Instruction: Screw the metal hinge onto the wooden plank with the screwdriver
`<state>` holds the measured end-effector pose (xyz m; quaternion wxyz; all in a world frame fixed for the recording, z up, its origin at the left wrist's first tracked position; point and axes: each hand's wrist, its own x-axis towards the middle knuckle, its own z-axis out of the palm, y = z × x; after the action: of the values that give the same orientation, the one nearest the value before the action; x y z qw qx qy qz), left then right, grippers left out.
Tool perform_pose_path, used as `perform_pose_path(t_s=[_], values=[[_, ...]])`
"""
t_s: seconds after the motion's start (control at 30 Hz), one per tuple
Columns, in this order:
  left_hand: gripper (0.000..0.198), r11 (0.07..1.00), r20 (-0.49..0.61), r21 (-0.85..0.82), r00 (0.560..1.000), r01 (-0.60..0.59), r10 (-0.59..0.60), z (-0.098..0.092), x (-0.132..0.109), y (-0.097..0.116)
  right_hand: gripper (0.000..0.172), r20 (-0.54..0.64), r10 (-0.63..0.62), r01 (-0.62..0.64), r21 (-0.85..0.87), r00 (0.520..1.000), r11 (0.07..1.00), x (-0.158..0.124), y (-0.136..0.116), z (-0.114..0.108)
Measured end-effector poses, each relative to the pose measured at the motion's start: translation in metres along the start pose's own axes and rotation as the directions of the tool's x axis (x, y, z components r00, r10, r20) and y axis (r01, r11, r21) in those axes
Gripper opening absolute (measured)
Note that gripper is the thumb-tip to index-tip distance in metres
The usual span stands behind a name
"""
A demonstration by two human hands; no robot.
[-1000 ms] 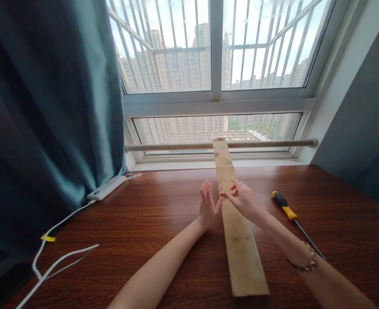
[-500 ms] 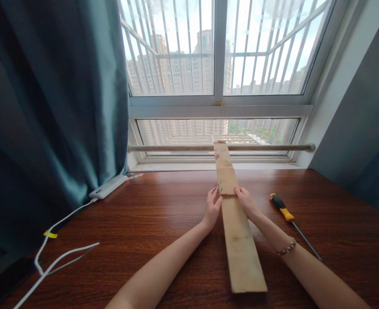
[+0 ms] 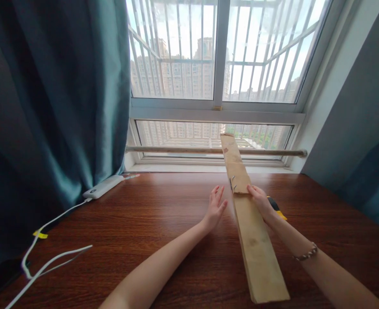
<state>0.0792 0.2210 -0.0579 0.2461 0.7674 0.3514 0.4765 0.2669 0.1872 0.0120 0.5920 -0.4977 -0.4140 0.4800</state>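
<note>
Wooden plank point(image 3: 252, 231) runs over the dark table point(image 3: 144, 223) from the near edge up to the window, where its far end crosses the rod point(image 3: 176, 150). At the far left hangs a teal curtain point(image 3: 48, 107), with a white cable point(image 3: 52, 264) and a white power bank point(image 3: 101, 187) below it. Next is the left hand point(image 3: 214, 208), open with fingers slightly spread, just beside the plank and apart from it. The right hand point(image 3: 263, 201) grips the plank's right edge with curled fingers, and it mostly hides a yellow-black screwdriver point(image 3: 278, 208)
</note>
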Motion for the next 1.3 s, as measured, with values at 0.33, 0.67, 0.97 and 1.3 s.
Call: perform_pose_path(t_s=[0.33,0.67,0.97,1.3], values=[[0.069,0.827,0.384,0.302,0.855,-0.474,0.349,0.000,-0.022,0.023,0.039,-0.132,0.072,-0.083,-0.077,0.989,0.994,-0.013,-0.051,-0.148],[0.062,0.828,0.420,0.322,0.853,-0.458,0.309,0.004,-0.019,0.026,0.026,-0.293,0.112,-0.154,-0.125,0.950,0.980,0.002,-0.043,-0.234],[0.058,0.844,0.416,0.327,0.867,-0.425,0.275,0.005,-0.019,0.026,0.024,-0.317,0.138,-0.200,-0.171,0.938,0.965,0.022,-0.028,-0.236],[0.059,0.852,0.454,0.334,0.861,-0.402,0.228,0.004,-0.017,0.029,0.020,-0.410,0.124,-0.198,-0.143,0.904,0.970,0.036,-0.033,-0.230]])
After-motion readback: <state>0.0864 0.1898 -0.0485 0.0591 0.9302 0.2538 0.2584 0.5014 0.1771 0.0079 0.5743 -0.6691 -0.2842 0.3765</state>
